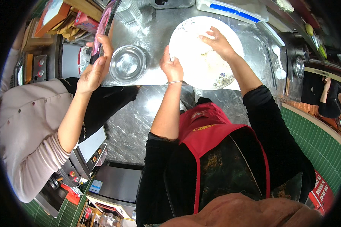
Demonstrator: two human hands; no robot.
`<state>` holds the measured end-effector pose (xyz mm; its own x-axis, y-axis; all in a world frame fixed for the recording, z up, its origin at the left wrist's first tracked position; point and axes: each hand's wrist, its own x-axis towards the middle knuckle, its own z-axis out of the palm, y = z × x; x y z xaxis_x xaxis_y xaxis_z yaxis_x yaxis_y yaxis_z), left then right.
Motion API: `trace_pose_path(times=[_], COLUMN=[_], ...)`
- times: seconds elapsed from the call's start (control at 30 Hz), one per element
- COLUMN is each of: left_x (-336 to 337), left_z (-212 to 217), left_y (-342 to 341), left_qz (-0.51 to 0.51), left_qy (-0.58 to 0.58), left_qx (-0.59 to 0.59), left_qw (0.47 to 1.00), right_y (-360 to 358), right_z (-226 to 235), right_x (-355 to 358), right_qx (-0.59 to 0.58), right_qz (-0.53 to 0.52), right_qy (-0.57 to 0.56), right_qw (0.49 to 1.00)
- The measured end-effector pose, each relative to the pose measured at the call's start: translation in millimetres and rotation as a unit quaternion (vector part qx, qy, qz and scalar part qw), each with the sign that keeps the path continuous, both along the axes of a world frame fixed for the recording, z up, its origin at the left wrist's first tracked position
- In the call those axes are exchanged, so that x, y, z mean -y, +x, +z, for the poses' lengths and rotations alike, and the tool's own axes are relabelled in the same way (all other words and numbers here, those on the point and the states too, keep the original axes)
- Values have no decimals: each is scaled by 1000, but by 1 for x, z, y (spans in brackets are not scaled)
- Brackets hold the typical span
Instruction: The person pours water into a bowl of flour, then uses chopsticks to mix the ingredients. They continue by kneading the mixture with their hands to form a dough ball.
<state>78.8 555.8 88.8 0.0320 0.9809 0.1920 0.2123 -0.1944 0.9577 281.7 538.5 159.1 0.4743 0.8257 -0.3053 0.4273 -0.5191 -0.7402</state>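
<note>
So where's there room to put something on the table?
Between the bowl and plate, or right of the plate, before the sticks, though that strip looks smudged. It's crowded beyond the plate, by the tub.

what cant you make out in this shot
In the head view:
Left hand: some fingers, hidden by the white dish.
Right hand: whether its fingertips touch the dish; the overhead angle hides any gap.
Pale material in the dish: its kind; glare washes it out.
Clear bowl: contents, if any, lost in reflections.
Co-worker's phone: its screen; steeply angled, cut off by the top edge.
</note>
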Motion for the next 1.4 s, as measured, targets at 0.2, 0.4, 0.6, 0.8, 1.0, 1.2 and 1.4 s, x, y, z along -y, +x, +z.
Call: trace_pose_path(times=[0.2,0.4,0.6,0.8,1.0,1.2,1.4], left_x=[1,3,0,0,1,4,2], left_z=[2,-1,-5,-12,-15,-14,25], left_y=[6,9,3,2,1,0,-9], left_qz=[-8,-1,-6,5,3,5,-49], left_qy=[-36,-77,-38,-46,-46,-44,-77], left_qx=[110,162,72,45,50,23,-126], left_qw=[993,984,997,998,998,999,988], right_y=[0,-74,-36,11,24,7,21], right_z=[-7,-35,-44,-9,19,1,-9], right_x=[46,94,73,78,42,34,34], right_qx=[311,310,286,234,-96,-190,-66], right_qz=[227,188,264,207,10,30,11], right_qy=[-157,-4,-5,93,-14,107,101], right_qw=[909,932,921,945,995,975,993])
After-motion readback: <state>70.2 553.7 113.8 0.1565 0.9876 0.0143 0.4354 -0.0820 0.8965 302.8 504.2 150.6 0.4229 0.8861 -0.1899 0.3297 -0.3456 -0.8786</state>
